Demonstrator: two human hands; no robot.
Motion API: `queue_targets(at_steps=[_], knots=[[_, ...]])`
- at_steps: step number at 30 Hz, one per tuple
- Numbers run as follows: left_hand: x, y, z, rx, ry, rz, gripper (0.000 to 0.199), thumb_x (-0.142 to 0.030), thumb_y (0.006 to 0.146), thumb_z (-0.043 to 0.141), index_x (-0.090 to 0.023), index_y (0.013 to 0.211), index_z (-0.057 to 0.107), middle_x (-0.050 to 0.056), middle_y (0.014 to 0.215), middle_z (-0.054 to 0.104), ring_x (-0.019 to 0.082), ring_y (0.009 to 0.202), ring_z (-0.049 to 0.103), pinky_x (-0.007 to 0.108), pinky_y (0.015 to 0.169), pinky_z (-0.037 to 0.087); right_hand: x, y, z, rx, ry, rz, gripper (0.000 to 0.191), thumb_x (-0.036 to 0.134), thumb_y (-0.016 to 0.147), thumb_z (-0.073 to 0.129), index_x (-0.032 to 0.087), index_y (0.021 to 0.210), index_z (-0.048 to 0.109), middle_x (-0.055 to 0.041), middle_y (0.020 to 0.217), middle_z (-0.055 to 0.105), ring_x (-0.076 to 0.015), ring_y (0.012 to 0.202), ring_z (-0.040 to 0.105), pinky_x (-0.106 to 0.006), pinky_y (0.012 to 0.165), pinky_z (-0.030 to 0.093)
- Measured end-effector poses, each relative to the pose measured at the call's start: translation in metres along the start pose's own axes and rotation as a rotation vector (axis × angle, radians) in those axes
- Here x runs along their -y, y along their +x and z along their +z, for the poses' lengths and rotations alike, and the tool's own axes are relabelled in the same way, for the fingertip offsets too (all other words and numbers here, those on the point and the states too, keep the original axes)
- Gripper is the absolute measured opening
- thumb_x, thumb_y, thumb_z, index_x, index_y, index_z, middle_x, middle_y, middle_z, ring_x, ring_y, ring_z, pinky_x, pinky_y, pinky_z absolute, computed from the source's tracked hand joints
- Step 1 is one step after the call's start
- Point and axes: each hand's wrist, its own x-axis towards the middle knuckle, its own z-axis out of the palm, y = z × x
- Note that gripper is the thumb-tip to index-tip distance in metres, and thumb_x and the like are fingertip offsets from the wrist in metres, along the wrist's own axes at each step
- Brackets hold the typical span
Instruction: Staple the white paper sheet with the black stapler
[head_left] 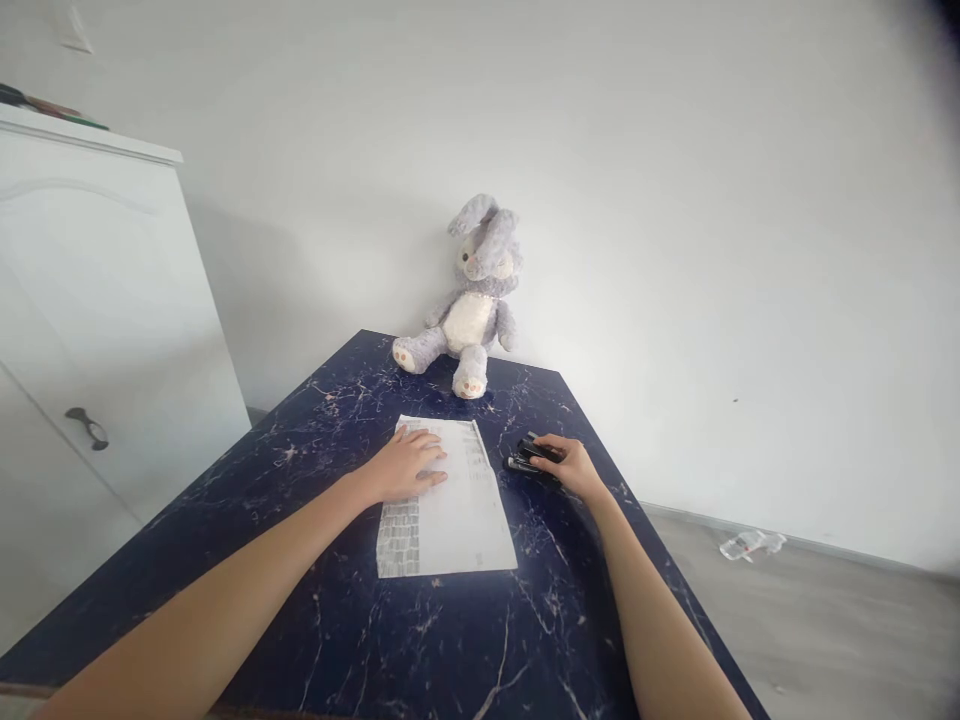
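A white sheet of paper (465, 520) with grey block-like marks along its left side lies on the dark blue marbled table (322, 620). My left hand (407, 464) rests flat on the upper left part of the sheet, fingers spread. To the right of the paper, my right hand (566, 463) has its fingers around a black stapler-like object (529, 456), which lies on the table with its end pointing left. The undersides of the right fingers are hidden.
A grey plush rabbit (469, 320) sits at the table's far edge against the wall. A white cabinet (112, 300) stands at the left. Clear plastic (751, 544) lies on the floor at the right.
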Motion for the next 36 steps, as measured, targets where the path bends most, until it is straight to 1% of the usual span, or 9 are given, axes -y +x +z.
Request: queue_targets(at_steps=[4, 8, 17, 19, 23, 25, 27, 31, 36], knots=[[-0.012, 0.000, 0.006, 0.002, -0.061, 0.048, 0.052, -0.060, 0.095, 0.051, -0.024, 0.131, 0.063, 0.013, 0.150, 0.051, 0.034, 0.140, 0.044, 0.055, 0.120, 0.020, 0.019, 0.001, 0.017, 0.099, 0.015, -0.098, 0.032, 0.044, 0.080, 0.075, 0.018, 0.100, 0.077, -0.0085, 0.099, 0.074, -0.0258, 0.087, 0.068, -0.042, 0.083, 0.054], [-0.025, -0.001, 0.012, 0.095, -0.154, 0.196, 0.052, -0.058, 0.096, 0.053, -0.040, 0.145, 0.051, 0.002, 0.160, 0.040, 0.030, 0.147, 0.036, 0.049, 0.123, 0.020, 0.035, 0.002, 0.039, 0.115, 0.045, -0.154, 0.030, 0.041, 0.082, 0.076, 0.020, 0.103, 0.076, -0.0073, 0.100, 0.074, -0.0242, 0.089, 0.068, -0.039, 0.083, 0.053], [-0.031, -0.002, 0.006, 0.191, -0.163, 0.220, 0.052, -0.054, 0.098, 0.052, -0.046, 0.148, 0.046, -0.003, 0.167, 0.021, 0.033, 0.153, 0.021, 0.056, 0.124, 0.012, 0.051, -0.001, 0.051, 0.183, -0.009, -0.192, 0.024, 0.039, 0.085, 0.073, 0.022, 0.101, 0.072, -0.0043, 0.095, 0.073, -0.0234, 0.088, 0.067, -0.037, 0.081, 0.051], [-0.030, -0.001, 0.008, 0.177, -0.183, 0.222, 0.051, -0.054, 0.097, 0.054, -0.045, 0.147, 0.048, -0.003, 0.166, 0.024, 0.032, 0.153, 0.022, 0.054, 0.124, 0.012, 0.058, -0.001, 0.053, 0.113, -0.042, -0.218, 0.024, 0.041, 0.089, 0.070, 0.023, 0.104, 0.071, -0.0059, 0.101, 0.073, -0.0250, 0.094, 0.067, -0.039, 0.086, 0.050], [-0.025, -0.001, 0.014, 0.157, -0.199, 0.242, 0.051, -0.054, 0.096, 0.055, -0.046, 0.147, 0.048, -0.003, 0.165, 0.029, 0.031, 0.153, 0.024, 0.053, 0.124, 0.014, 0.075, -0.001, 0.057, -0.238, -0.067, -0.232, 0.029, 0.040, 0.103, 0.046, 0.023, 0.113, 0.067, -0.0096, 0.113, 0.069, -0.0266, 0.105, 0.063, -0.042, 0.095, 0.048], [-0.024, -0.001, 0.015, 0.156, -0.184, 0.254, 0.052, -0.055, 0.097, 0.053, -0.046, 0.148, 0.047, -0.003, 0.165, 0.028, 0.031, 0.153, 0.024, 0.053, 0.124, 0.015, 0.080, -0.001, 0.062, -0.320, -0.104, -0.233, 0.037, 0.037, 0.106, 0.034, 0.022, 0.113, 0.067, -0.0112, 0.114, 0.068, -0.0272, 0.108, 0.062, -0.043, 0.099, 0.046], [-0.024, 0.000, 0.015, 0.175, -0.151, 0.261, 0.052, -0.056, 0.098, 0.049, -0.046, 0.149, 0.045, -0.003, 0.166, 0.024, 0.031, 0.153, 0.022, 0.053, 0.124, 0.014, 0.082, 0.000, 0.071, -0.265, -0.186, -0.237, 0.040, 0.034, 0.107, 0.030, 0.020, 0.113, 0.067, -0.0119, 0.117, 0.068, -0.0267, 0.112, 0.061, -0.042, 0.102, 0.045], [-0.027, 0.000, 0.013, 0.252, -0.096, 0.251, 0.056, -0.059, 0.101, 0.040, -0.042, 0.154, 0.037, 0.000, 0.169, 0.011, 0.032, 0.155, 0.013, 0.057, 0.123, 0.005, 0.080, -0.001, 0.092, -0.036, -0.505, -0.151, 0.043, 0.031, 0.108, 0.027, 0.023, 0.121, 0.066, -0.0082, 0.129, 0.066, -0.0227, 0.117, 0.060, -0.037, 0.098, 0.045], [-0.026, 0.002, 0.016, 0.289, -0.104, 0.230, 0.057, -0.059, 0.101, 0.040, -0.039, 0.154, 0.038, 0.003, 0.170, 0.009, 0.032, 0.156, 0.009, 0.058, 0.123, 0.002, 0.086, -0.005, 0.106, 0.021, -0.854, -0.154, 0.043, 0.028, 0.108, 0.026, 0.020, 0.125, 0.064, -0.0124, 0.131, 0.064, -0.0249, 0.119, 0.056, -0.039, 0.096, 0.041]])
